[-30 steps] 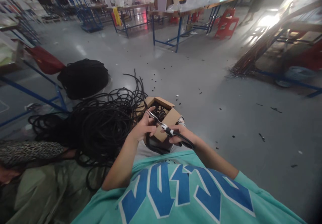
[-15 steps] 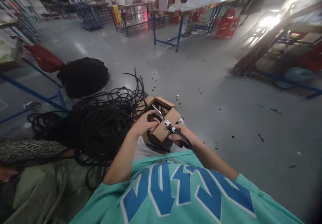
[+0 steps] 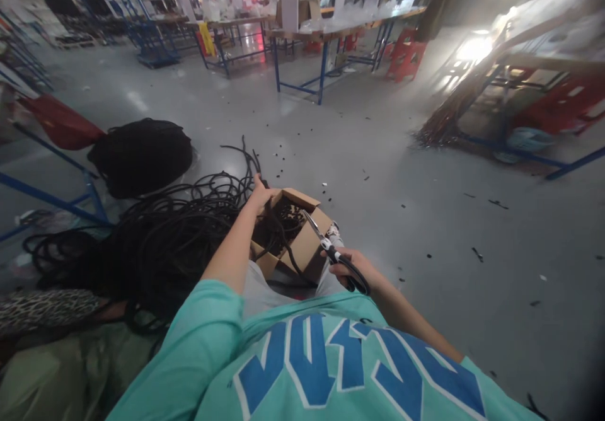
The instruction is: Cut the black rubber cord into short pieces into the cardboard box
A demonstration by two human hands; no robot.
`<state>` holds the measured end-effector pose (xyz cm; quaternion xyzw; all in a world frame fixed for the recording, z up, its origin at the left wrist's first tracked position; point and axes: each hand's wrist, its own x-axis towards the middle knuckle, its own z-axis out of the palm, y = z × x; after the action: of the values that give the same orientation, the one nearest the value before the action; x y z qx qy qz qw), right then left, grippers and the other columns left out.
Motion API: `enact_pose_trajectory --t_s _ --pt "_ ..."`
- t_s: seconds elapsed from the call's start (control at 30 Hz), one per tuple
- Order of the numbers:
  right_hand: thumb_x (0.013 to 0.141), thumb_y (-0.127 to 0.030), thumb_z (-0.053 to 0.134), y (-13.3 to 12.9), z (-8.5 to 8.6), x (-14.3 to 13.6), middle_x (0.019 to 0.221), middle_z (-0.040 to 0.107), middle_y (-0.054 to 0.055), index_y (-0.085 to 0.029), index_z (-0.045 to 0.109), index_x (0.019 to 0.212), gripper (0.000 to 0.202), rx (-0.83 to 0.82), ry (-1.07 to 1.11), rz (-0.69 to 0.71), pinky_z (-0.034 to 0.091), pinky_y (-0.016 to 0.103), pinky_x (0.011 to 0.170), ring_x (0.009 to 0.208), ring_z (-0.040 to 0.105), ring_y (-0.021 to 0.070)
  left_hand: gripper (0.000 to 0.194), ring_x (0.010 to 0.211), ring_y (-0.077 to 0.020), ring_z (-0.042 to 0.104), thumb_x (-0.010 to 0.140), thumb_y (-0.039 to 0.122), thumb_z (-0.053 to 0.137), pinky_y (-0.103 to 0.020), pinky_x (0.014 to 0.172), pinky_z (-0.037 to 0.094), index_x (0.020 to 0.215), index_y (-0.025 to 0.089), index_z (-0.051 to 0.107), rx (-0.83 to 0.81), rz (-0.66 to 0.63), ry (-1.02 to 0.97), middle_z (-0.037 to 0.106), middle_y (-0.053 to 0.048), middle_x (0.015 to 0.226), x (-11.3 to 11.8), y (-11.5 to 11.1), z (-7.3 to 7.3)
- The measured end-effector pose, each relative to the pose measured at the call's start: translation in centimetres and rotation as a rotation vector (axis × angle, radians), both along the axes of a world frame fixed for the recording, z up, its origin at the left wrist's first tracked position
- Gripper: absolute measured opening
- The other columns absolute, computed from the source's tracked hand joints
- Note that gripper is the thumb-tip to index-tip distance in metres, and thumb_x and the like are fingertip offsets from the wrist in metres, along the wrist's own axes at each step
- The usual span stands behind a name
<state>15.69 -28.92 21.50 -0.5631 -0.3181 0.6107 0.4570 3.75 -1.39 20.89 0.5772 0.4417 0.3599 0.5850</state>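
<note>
My right hand (image 3: 352,268) is closed round the black handles of a pair of scissors (image 3: 326,242), whose blades point up and left over the box. Beyond the box's left corner, my left hand (image 3: 259,195) is wrapped round black cord (image 3: 265,184); its fingers are partly hidden. Between my legs stands an open cardboard box (image 3: 306,241) with short black pieces inside and cord lengths draped across it. A big tangle of black cord (image 3: 174,232) lies to the left, reaching up to my left hand.
A rounded black bundle (image 3: 142,156) sits on the floor beyond the cord. At left, a person's leopard-print clothing (image 3: 47,307) shows. Small black scraps dot the grey floor (image 3: 378,219). Blue-legged tables (image 3: 321,71) and a red stool (image 3: 406,55) stand farther off.
My left hand has moved from above the box up and left to the cord beyond it. The scissors remain in my right hand, slightly lower and farther right.
</note>
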Motion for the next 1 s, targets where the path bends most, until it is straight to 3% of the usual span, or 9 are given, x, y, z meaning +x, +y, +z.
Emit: enact_pose_trajectory --t_s 0.1,0.2,0.3,0.37,0.53,0.67,0.83,1.0 --pt "0.056 -0.025 0.062 -0.1 -0.3 0.1 0.037 0.043 -0.008 -0.010 0.055 0.103 0.050 -0.031 0.005 -0.038 0.027 0.019 0.032 0.031 0.038 0.0070 0.055 0.048 -0.0034 0.044 0.054 -0.002 0.051 -0.019 0.045 0.034 0.103 0.016 0.037 -0.100 -0.034 -0.037 0.047 0.003 0.071 -0.3 -1.2 -0.2" --pt "0.056 -0.027 0.062 -0.1 -0.3 0.0 0.037 0.041 -0.008 -0.010 0.055 0.102 0.050 -0.025 -0.027 -0.036 0.026 0.019 0.033 0.032 0.037 0.0073 0.038 0.056 -0.0051 0.050 0.056 0.006 0.059 -0.022 0.054 0.042 0.090 0.013 0.045 -0.121 -0.240 -0.178 0.053 -0.001 0.078 -1.5 -4.2 0.0" --pt "0.057 -0.028 0.063 0.1 0.0 -0.2 0.042 0.043 -0.007 -0.012 0.055 0.101 0.048 -0.007 -0.097 -0.013 0.029 0.021 0.036 0.036 0.039 0.0078 0.045 0.062 -0.0096 0.057 0.060 0.021 0.066 -0.028 0.062 0.046 0.100 0.013 0.047 -0.166 -0.350 -0.276 0.057 -0.004 0.085 -3.0 -7.7 0.5" --pt "0.058 -0.029 0.063 0.3 0.4 -0.3 0.049 0.045 -0.005 -0.013 0.056 0.102 0.047 0.019 -0.147 -0.004 0.034 0.022 0.041 0.041 0.042 0.0085 0.049 0.058 -0.0092 0.056 0.063 0.029 0.066 -0.026 0.057 0.045 0.105 0.013 0.047 -0.151 -0.361 -0.270 0.058 -0.005 0.087 -3.9 -9.8 1.0" --pt "0.059 -0.033 0.065 0.3 1.4 -0.3 0.072 0.057 0.001 -0.015 0.056 0.106 0.051 0.136 -0.257 0.125 0.045 0.031 0.066 0.066 0.054 0.0152 0.038 0.050 -0.0059 0.051 0.067 0.035 0.063 -0.021 0.046 0.038 0.095 0.015 0.048 -0.062 -0.322 -0.221 0.062 -0.005 0.085 -5.5 -13.6 2.6" --pt "0.060 -0.031 0.065 0.0 2.3 -0.4 0.099 0.061 0.006 -0.017 0.049 0.120 0.063 0.125 -0.398 0.179 0.041 0.041 0.085 0.091 0.055 0.0234 0.027 0.052 -0.0074 0.052 0.067 0.033 0.062 -0.021 0.050 0.040 0.084 0.014 0.054 -0.003 -0.229 -0.132 0.061 -0.001 0.070 -5.9 -15.3 4.1" --pt "0.060 -0.026 0.065 -0.2 3.2 -1.0 0.118 0.056 0.007 -0.021 0.052 0.118 0.060 0.156 -0.503 0.173 0.036 0.043 0.092 0.107 0.050 0.0276 0.025 0.049 -0.0076 0.050 0.065 0.029 0.063 -0.020 0.048 0.039 0.082 0.015 0.052 0.046 -0.115 -0.060 0.054 0.004 0.056 -5.6 -16.5 4.8" --pt "0.061 -0.022 0.064 -0.1 3.7 -1.5 0.116 0.058 0.005 -0.021 0.053 0.118 0.058 0.179 -0.574 0.171 0.036 0.041 0.093 0.107 0.051 0.0260 0.023 0.050 -0.0086 0.051 0.064 0.026 0.064 -0.021 0.050 0.040 0.076 0.016 0.046 0.116 -0.114 0.029 0.054 0.004 0.059 -5.4 -17.2 5.0"
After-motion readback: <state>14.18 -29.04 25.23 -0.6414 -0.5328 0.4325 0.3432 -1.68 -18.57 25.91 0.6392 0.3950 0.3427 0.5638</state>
